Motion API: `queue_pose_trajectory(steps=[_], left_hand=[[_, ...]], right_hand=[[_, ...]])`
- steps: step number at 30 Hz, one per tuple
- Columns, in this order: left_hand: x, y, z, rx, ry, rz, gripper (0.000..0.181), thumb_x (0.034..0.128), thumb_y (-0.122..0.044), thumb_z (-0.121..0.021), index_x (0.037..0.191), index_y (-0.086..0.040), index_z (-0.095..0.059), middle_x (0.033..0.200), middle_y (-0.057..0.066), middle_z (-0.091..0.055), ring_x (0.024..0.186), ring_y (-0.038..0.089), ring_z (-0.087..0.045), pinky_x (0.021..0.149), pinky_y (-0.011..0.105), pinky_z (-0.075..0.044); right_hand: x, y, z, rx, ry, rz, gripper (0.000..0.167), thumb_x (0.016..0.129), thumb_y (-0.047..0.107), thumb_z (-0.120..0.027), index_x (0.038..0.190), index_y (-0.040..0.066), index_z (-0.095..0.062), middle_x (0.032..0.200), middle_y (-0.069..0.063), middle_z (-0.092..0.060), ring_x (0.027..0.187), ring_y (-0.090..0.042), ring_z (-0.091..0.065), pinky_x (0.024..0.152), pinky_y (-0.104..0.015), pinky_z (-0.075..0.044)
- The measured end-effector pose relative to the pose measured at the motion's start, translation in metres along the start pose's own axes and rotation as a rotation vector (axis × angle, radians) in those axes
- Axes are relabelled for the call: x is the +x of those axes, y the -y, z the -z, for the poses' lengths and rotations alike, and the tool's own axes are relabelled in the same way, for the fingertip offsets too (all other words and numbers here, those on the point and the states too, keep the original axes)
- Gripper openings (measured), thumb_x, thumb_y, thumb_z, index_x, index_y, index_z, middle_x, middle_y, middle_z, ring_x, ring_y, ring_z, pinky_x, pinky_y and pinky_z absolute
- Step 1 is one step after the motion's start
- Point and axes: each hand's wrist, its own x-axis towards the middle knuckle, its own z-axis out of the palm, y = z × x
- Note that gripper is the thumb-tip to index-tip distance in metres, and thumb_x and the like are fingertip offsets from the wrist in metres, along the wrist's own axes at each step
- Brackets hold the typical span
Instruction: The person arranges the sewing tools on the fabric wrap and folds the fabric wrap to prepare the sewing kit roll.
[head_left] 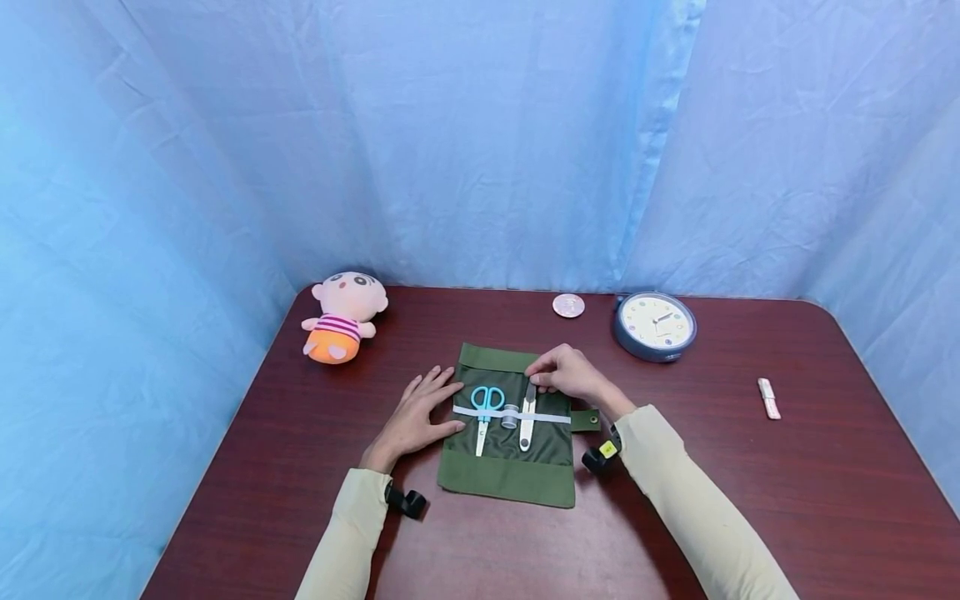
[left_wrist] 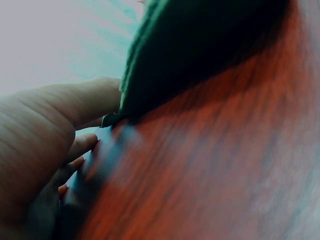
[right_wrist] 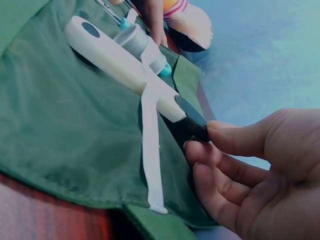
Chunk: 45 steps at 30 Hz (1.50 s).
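A green fabric roll-up pouch (head_left: 506, 481) lies unfolded on the table, a white elastic strap (head_left: 553, 417) across its middle. Under the strap sit blue-handled scissors (head_left: 482, 437), a grey thread spool (head_left: 510, 422) and a white-handled tool (head_left: 527, 435) with a black end; its exact kind is unclear. My right hand (head_left: 572, 374) pinches that black end between thumb and fingers, plainly seen in the right wrist view beside the white handle (right_wrist: 112, 57). My left hand (head_left: 415, 423) rests at the pouch's left edge, fingers spread; its thumb (left_wrist: 95, 100) touches the fabric edge in the left wrist view.
A plush doll (head_left: 341, 325) lies at the back left. Along the back are a pale round disc (head_left: 568, 306) and a blue-rimmed clock (head_left: 657, 325). A small white bundle (head_left: 768, 398) lies to the right. Light blue curtains (head_left: 480, 142) surround the table.
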Motion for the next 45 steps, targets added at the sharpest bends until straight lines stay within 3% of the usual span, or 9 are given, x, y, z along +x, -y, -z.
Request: queue_pose_trajectory(steps=[13,18,26,31,38,45], left_hand=[[0.000,0.000,0.000,0.006,0.009,0.006,0.065,0.0891,-0.035,-0.074,0.145,-0.010,-0.054,0.163,0.012,-0.036,0.156,0.033,-0.022,0.127,0.059,-0.014],[0.000,0.000,0.000,0.009,0.010,0.007,0.065,0.0894,-0.035,-0.074,0.146,-0.010,-0.054,0.163,0.012,-0.036,0.156,0.033,-0.022,0.127,0.059,-0.014],[0.000,0.001,0.000,0.008,0.012,0.010,0.065,0.0894,-0.035,-0.074,0.146,-0.011,-0.053,0.163,0.012,-0.036,0.157,0.033,-0.022,0.127,0.058,-0.014],[0.000,0.001,0.000,0.007,0.008,0.006,0.065,0.0892,-0.035,-0.074,0.146,-0.011,-0.054,0.163,0.012,-0.036,0.156,0.033,-0.022,0.127,0.058,-0.014],[0.000,0.002,-0.001,0.008,0.004,0.001,0.065,0.0892,-0.035,-0.074,0.146,-0.011,-0.054,0.163,0.012,-0.036,0.156,0.033,-0.022,0.127,0.059,-0.014],[0.000,0.001,0.000,0.003,0.004,0.002,0.065,0.0892,-0.035,-0.074,0.146,-0.010,-0.054,0.163,0.012,-0.036,0.156,0.033,-0.022,0.127,0.058,-0.013]], right_hand=[[-0.005,0.003,-0.006,-0.119,-0.007,0.048,0.017,0.093,0.008,-0.069,0.106,0.006,-0.079,0.104,-0.013,-0.078,0.073,-0.008,-0.068,0.070,-0.026,-0.055],[-0.007,0.001,-0.008,-0.143,-0.004,0.044,0.017,0.093,0.009,-0.069,0.106,0.009,-0.080,0.108,-0.011,-0.078,0.085,-0.010,-0.071,0.076,-0.027,-0.057],[-0.008,0.000,-0.009,-0.176,-0.013,0.080,0.016,0.093,0.010,-0.070,0.105,0.010,-0.080,0.110,-0.012,-0.077,0.106,-0.026,-0.071,0.087,-0.037,-0.058],[-0.010,0.000,-0.009,-0.200,-0.033,0.093,0.017,0.093,0.012,-0.070,0.107,0.009,-0.080,0.110,-0.011,-0.078,0.102,-0.023,-0.072,0.085,-0.035,-0.058],[-0.015,0.001,-0.003,-0.156,-0.090,0.079,0.020,0.094,0.015,-0.069,0.110,0.007,-0.078,0.103,-0.010,-0.078,0.079,-0.011,-0.070,0.074,-0.029,-0.057],[-0.031,0.001,0.013,-0.120,-0.158,0.062,0.023,0.096,0.017,-0.066,0.113,0.005,-0.076,0.103,-0.012,-0.077,0.077,-0.016,-0.070,0.072,-0.030,-0.056]])
